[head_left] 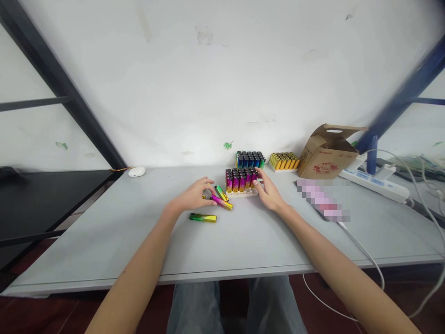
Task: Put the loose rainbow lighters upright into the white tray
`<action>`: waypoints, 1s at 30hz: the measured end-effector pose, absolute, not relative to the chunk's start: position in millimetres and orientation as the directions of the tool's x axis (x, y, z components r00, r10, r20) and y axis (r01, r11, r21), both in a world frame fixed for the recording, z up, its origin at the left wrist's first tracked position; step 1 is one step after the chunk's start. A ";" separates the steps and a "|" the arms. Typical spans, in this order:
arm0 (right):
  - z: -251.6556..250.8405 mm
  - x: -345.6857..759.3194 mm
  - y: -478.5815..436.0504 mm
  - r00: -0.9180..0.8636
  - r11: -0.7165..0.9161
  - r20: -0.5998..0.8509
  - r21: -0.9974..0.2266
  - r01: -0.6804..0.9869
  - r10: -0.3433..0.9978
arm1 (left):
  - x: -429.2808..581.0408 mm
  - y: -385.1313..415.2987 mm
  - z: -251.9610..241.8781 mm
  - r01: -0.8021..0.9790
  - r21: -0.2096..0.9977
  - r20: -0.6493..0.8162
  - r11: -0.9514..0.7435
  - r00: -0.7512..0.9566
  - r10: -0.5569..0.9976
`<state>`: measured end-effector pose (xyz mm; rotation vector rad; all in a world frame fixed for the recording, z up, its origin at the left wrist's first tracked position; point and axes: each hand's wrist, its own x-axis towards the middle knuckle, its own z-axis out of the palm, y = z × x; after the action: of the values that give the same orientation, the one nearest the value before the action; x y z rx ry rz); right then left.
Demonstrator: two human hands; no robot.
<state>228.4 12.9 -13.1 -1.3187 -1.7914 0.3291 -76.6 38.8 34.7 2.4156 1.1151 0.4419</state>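
Observation:
Slim shiny sticks with dark tops, which look like lighters, stand in rows in a pale tray [239, 194] in front of me. My left hand [194, 194] has its thumb and fingers around the near end of a purple-and-gold lighter [223, 203] lying on its side left of the tray. Beside it lie a green-and-gold lighter [221, 192] and, closer to me, another green-and-gold lighter [203, 218]. At the tray's right end, my right hand [268, 190] pinches a standing purple-and-gold lighter [254, 178]; its lower part is partly hidden.
Behind stand blue-green lighters [250, 160] in rows and a tray of yellow ones [285, 161]. An open cardboard box [325, 155], a power strip [377, 183] and a blurred phone [320, 199] with a white cable are on the right. A white case [136, 172] sits at the back left.

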 end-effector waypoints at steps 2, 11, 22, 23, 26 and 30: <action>-12.2 228.7 13.1 -0.066 0.406 0.483 -0.648 0.644 0.873 | -72.3 33.1 42.7 0.533 0.649 0.158 -0.542 0.602 0.782; -12.8 228.1 13.0 -0.070 0.430 0.502 -0.652 0.624 0.862 | -48.0 19.9 42.9 0.119 0.951 0.193 -0.284 0.486 0.852; -10.2 227.2 11.6 -0.069 0.428 0.498 -0.657 0.621 0.864 | -37.7 24.2 37.6 -0.278 0.959 0.142 -0.050 0.323 0.936; -10.0 226.9 11.5 -0.070 0.430 0.499 -0.656 0.620 0.863 | -37.7 24.4 38.0 -0.333 0.943 0.114 -0.001 0.320 0.940; -9.9 226.7 11.6 -0.071 0.430 0.499 -0.655 0.621 0.864 | -38.0 24.6 39.4 -0.398 0.907 0.020 0.136 0.364 0.931; -10.7 227.4 12.4 -0.071 0.428 0.499 -0.653 0.625 0.864 | -36.9 24.3 40.9 -0.416 0.856 -0.095 0.308 0.459 0.884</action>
<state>227.4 12.4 -10.7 -1.2831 -1.7831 0.3337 -36.9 24.3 40.9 0.8743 0.6363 0.9400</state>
